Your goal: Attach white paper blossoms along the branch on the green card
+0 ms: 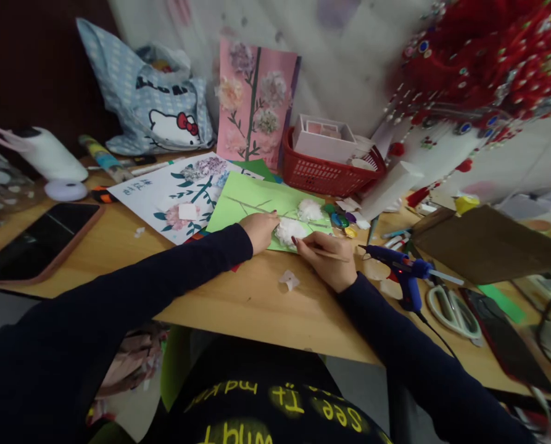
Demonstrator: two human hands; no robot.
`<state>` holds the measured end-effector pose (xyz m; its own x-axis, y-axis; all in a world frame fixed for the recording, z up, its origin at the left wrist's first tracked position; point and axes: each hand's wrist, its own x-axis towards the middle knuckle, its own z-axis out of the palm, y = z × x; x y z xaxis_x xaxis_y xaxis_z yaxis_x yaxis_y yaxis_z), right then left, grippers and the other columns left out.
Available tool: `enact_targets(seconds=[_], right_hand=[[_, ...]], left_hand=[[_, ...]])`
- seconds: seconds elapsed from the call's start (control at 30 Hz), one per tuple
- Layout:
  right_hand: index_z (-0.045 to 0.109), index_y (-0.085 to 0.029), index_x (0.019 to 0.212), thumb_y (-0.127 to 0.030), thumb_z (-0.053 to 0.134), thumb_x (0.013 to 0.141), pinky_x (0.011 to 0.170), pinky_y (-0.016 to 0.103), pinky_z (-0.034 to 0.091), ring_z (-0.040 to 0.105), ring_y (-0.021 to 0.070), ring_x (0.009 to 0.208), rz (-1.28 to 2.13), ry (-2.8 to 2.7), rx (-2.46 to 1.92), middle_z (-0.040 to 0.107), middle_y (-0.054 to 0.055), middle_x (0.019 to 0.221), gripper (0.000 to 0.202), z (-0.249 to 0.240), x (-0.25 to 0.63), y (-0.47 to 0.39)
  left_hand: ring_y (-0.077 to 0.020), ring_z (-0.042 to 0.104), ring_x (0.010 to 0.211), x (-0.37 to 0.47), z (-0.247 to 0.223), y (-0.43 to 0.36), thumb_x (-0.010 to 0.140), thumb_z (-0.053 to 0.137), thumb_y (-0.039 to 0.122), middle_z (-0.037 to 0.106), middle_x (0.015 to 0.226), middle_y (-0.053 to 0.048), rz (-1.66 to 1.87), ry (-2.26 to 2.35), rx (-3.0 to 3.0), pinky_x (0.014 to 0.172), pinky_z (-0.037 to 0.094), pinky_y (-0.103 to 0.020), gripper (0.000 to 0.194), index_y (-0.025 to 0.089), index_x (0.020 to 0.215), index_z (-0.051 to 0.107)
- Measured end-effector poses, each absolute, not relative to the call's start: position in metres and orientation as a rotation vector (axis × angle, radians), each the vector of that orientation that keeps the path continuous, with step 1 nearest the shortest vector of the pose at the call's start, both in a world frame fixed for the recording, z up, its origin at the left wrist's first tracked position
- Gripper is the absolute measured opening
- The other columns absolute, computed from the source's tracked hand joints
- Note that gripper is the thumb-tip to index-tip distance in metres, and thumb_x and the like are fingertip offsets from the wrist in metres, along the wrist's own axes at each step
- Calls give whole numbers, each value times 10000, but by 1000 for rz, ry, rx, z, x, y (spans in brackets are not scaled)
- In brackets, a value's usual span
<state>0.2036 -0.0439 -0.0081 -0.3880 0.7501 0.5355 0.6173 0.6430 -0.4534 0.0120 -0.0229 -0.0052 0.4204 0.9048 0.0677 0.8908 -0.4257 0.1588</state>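
A light green card (pixel 252 203) lies on the wooden table (pixel 238 302), with thin stem lines and two white tissue flowers on it. My left hand (pixel 259 230) rests on the card's near edge, its fingers touching the nearer white flower (pixel 288 231). My right hand (pixel 324 259) grips a thin wooden stick (pixel 331 254), its tip at that same flower. The second white flower (pixel 310 209) sits further back on the card.
A white flower picture (pixel 173 191) and a pink one (pixel 254 102) stand behind. A red basket (pixel 326 172), blue glue gun (pixel 402 271), scissors (pixel 453 308), a phone (pixel 39 240) at left and a paper scrap (pixel 289 280) surround the card.
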Motion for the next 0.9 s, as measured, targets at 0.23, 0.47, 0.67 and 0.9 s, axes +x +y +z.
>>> enact_targets(seconds=[0.23,0.47,0.67,0.9], right_hand=[[433,-181,508,-384,501,882,428,223,244,336,74,418,153,-2180,-1147,406,-38,433,430,2,176,-24],[306,-208,490,-320,468,868,411,226,216,315,77,412,212,-2111,-1116,355,-43,417,426,-6,173,-20],[303,-205,482,-311,460,868,410,226,223,321,73,401,201,-2085,-1082,375,-41,410,430,-10,173,-20],[356,-205,466,-363,479,868,384,212,285,409,86,367,297,-1905,-1160,460,-20,379,449,-5,179,-19]], left_hand=[[-234,538,1203,11,-7,-22,780,483,12,492,1367,-182,249,1618,2543,1023,403,-299,418,62,1184,578],[-242,558,1175,10,-9,-21,782,483,15,513,1347,-184,277,1613,2552,1008,417,-304,402,60,1166,593],[-256,574,1152,11,-7,-22,794,458,12,546,1307,-195,227,1627,2588,996,430,-325,391,40,1158,597],[-226,571,1159,10,-11,-20,776,479,10,548,1311,-176,250,1623,2617,1004,421,-302,389,67,1136,612]])
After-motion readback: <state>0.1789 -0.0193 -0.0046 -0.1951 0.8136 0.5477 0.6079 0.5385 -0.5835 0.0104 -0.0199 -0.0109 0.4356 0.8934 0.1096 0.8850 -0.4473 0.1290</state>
